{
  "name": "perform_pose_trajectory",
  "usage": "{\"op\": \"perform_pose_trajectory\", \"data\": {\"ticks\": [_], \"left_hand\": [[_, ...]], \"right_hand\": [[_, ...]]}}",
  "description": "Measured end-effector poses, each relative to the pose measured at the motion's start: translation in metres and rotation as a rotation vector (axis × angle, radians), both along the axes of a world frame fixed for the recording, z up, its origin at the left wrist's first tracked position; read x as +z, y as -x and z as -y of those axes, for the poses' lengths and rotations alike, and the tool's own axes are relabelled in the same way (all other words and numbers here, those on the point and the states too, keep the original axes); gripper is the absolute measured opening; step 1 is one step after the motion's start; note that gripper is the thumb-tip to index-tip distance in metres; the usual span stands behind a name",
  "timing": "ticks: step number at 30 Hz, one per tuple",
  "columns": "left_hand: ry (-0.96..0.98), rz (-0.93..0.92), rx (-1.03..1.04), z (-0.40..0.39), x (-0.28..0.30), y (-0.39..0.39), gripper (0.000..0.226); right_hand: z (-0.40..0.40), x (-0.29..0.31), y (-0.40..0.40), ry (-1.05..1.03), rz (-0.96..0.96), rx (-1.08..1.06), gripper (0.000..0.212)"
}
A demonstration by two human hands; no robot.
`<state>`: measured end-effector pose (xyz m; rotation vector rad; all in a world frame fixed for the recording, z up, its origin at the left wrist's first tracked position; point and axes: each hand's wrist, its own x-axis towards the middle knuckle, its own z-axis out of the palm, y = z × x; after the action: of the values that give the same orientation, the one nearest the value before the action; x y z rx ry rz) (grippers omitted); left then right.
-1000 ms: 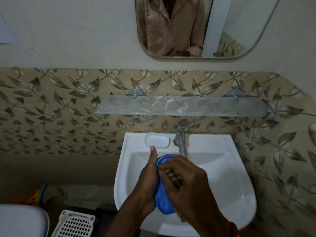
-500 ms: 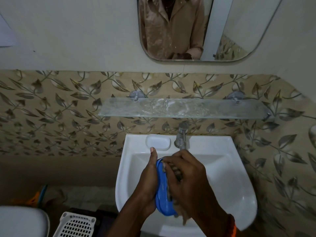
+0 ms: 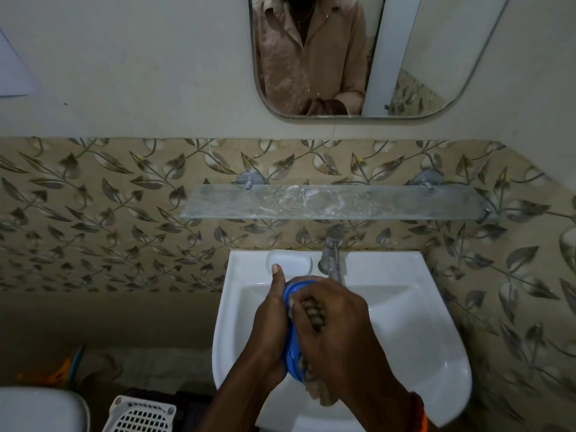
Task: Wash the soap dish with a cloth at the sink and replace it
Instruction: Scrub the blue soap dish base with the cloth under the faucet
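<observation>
Since 1.0 s ago: dish (image 3: 292,344) turned further edge-on, now only a thin blue rim showing between the hands; R hand (image 3: 335,332) slid fwd over it, knuckles closer to tap (image 3: 333,255). Dish held upright on edge over sink (image 3: 414,322) bowl, clear of the basin surface. L hand (image 3: 270,330) grips dish from the left, thumb straight up along its back, tip overlapping the moulded soap recess (image 3: 288,261) on the sink ledge. R hand clenched round a brownish cloth (image 3: 313,314), pressing it against the dish face; a bit of cloth also pokes out below the hand near the wrist. Orange band (image 3: 420,410) at R wrist. Water flow from tap: cannot tell. Above sink: glass shelf (image 3: 336,202) on two metal brackets, leaf-pattern tiles (image 3: 103,213) behind. Mirror (image 3: 374,57) shows a tan shirt (image 3: 308,54). Lower left: white perforated basket (image 3: 143,414), a white rounded object at frame edge, orange item on floor, blurred.
</observation>
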<state>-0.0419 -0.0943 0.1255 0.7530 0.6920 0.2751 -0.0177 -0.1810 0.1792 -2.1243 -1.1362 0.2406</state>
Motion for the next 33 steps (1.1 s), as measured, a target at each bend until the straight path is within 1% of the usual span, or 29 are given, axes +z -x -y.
{"op": "perform_pose_trajectory", "data": {"ticks": [1,2,3,5,8,10,12,14,16,18,20,23,25,29,33], "left_hand": [[0.032,0.013,0.005,-0.005,0.001,-0.001,0.077],[0.066,0.029,0.011,-0.010,0.004,-0.002,0.078],[0.094,0.048,0.019,-0.015,0.006,-0.002,0.078],[0.116,0.063,0.020,-0.022,0.007,-0.003,0.078],[0.125,0.023,-0.065,-0.022,0.006,-0.002,0.077],[0.129,0.008,-0.124,-0.020,0.005,-0.002,0.074],[0.135,0.013,-0.145,-0.021,0.010,-0.003,0.072],[0.140,0.007,-0.132,-0.025,0.014,-0.006,0.074],[0.155,0.001,-0.120,-0.030,0.015,-0.008,0.078],[0.174,0.012,-0.122,-0.034,0.013,-0.008,0.080],[0.181,0.016,-0.131,-0.036,0.011,-0.007,0.080],[0.142,0.001,-0.149,-0.033,0.010,-0.007,0.079],[0.140,0.001,-0.155,-0.032,0.013,-0.007,0.077],[0.147,0.049,-0.083,-0.045,0.016,-0.008,0.077],[0.131,0.083,-0.052,-0.049,0.015,-0.006,0.077]], "right_hand": [[0.006,-0.004,-0.001,0.018,-0.026,0.034,0.014],[0.015,-0.008,-0.006,-0.042,-0.069,0.064,0.008],[0.027,-0.014,-0.012,-0.107,-0.040,0.057,0.006],[0.045,-0.014,-0.018,-0.064,-0.020,0.108,0.007],[0.034,-0.004,-0.023,-0.072,0.090,0.194,0.010],[0.020,0.003,-0.033,-0.173,0.146,0.126,0.009],[0.015,0.009,-0.039,-0.216,0.176,0.120,0.006],[0.018,0.004,-0.034,-0.172,0.192,0.206,0.008],[0.029,-0.001,-0.025,-0.095,0.164,0.322,0.010],[0.036,-0.004,-0.025,-0.045,0.119,0.389,0.011],[0.031,-0.001,-0.030,-0.021,0.128,0.388,0.013],[0.012,0.011,-0.039,-0.134,0.167,0.253,0.009],[0.004,0.019,-0.039,-0.144,0.124,0.198,0.007],[0.014,0.008,-0.022,-0.128,0.069,0.289,0.004],[0.028,0.001,-0.019,-0.073,0.016,0.350,0.011]]}}
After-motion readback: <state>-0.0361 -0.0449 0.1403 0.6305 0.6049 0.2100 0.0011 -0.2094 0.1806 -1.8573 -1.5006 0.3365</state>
